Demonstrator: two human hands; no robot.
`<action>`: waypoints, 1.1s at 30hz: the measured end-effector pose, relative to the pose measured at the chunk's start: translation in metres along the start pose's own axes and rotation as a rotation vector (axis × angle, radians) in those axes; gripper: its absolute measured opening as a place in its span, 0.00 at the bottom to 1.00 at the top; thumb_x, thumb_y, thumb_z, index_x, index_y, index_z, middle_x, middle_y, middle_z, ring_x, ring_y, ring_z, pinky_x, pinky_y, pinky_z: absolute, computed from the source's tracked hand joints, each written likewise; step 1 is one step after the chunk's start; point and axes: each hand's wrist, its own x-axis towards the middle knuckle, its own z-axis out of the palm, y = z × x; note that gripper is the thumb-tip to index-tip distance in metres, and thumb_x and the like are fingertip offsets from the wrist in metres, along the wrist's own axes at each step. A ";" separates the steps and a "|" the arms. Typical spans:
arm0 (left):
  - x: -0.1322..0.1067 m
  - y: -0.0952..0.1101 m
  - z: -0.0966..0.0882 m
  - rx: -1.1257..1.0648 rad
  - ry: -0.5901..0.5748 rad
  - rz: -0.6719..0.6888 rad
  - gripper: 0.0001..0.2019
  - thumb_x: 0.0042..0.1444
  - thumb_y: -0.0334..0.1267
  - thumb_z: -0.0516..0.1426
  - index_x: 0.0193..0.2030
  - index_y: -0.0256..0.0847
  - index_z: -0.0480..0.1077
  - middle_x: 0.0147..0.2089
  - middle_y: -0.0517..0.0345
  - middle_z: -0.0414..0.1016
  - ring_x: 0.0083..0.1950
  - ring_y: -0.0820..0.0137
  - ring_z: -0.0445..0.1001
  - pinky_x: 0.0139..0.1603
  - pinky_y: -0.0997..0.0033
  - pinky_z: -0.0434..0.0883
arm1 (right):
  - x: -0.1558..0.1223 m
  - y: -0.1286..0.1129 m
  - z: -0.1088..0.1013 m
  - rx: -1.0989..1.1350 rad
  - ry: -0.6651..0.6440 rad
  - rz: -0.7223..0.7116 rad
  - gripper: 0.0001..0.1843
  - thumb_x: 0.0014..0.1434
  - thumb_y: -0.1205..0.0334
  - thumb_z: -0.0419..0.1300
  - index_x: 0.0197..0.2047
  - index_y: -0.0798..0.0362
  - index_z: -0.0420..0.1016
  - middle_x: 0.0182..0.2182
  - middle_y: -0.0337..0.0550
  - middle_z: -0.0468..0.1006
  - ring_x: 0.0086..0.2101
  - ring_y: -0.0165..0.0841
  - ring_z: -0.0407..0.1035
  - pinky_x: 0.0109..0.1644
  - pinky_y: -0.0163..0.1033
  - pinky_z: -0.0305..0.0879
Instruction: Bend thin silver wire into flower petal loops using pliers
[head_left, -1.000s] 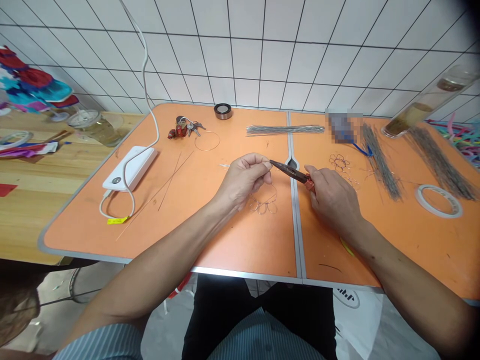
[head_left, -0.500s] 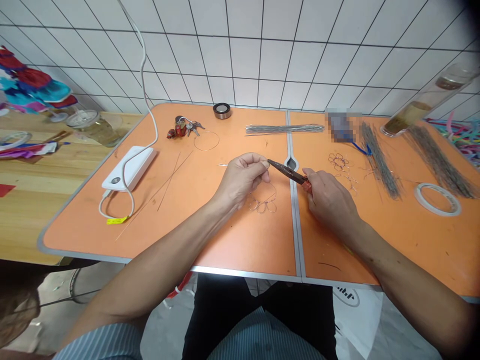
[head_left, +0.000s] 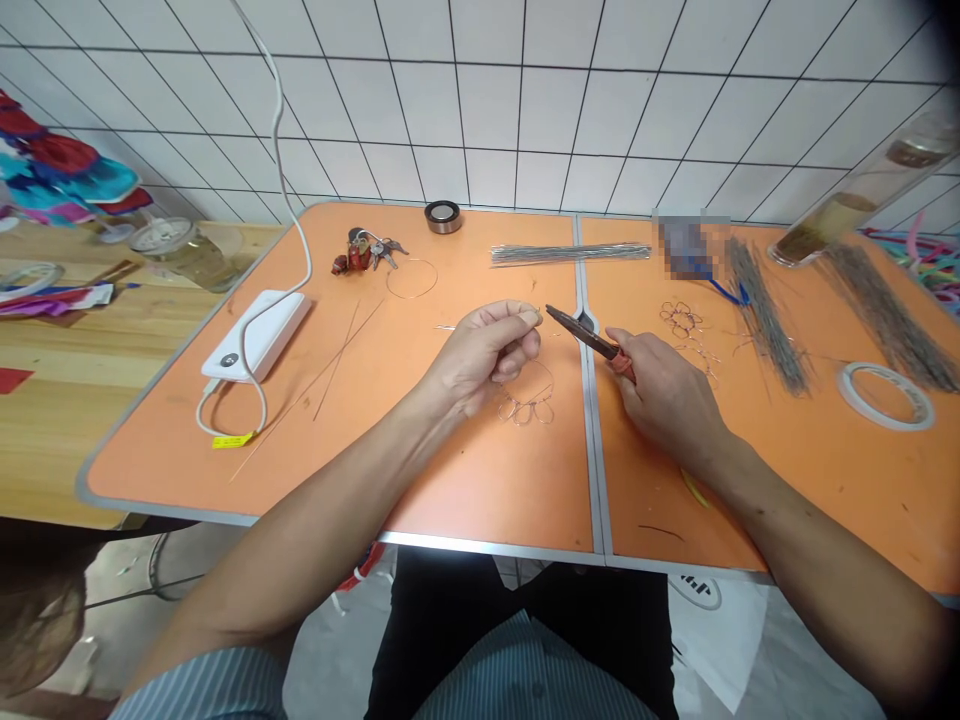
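Note:
Thumb and index finger of my left hand are pinched on a thin piece of wire, of which only a tiny end shows at the fingertips. My right hand is wrapped round the red handles of long-nosed pliers. Their dark jaws point at my left fingertips, with a small gap between. Below my left hand a wire shape with several loops is seen over the orange table. Right of the pliers lies another looped wire flower.
Bundles of straight wire lie at the back and right. A white tape roll is at the right, a dark tape roll at the back. Keys and a white power bank with a cable are left. Two loose wires cross nearby.
The pliers have drawn back to the right, so their tips no longer touch my left fingertips. My left hand stays nearly in place, still pinched.

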 end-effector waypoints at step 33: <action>-0.002 -0.001 0.002 0.103 0.051 0.083 0.10 0.60 0.41 0.68 0.35 0.40 0.73 0.27 0.62 0.75 0.21 0.81 0.58 0.21 0.76 0.51 | 0.001 -0.006 -0.007 0.227 -0.101 0.096 0.20 0.76 0.57 0.54 0.65 0.47 0.78 0.46 0.49 0.84 0.45 0.45 0.79 0.41 0.46 0.69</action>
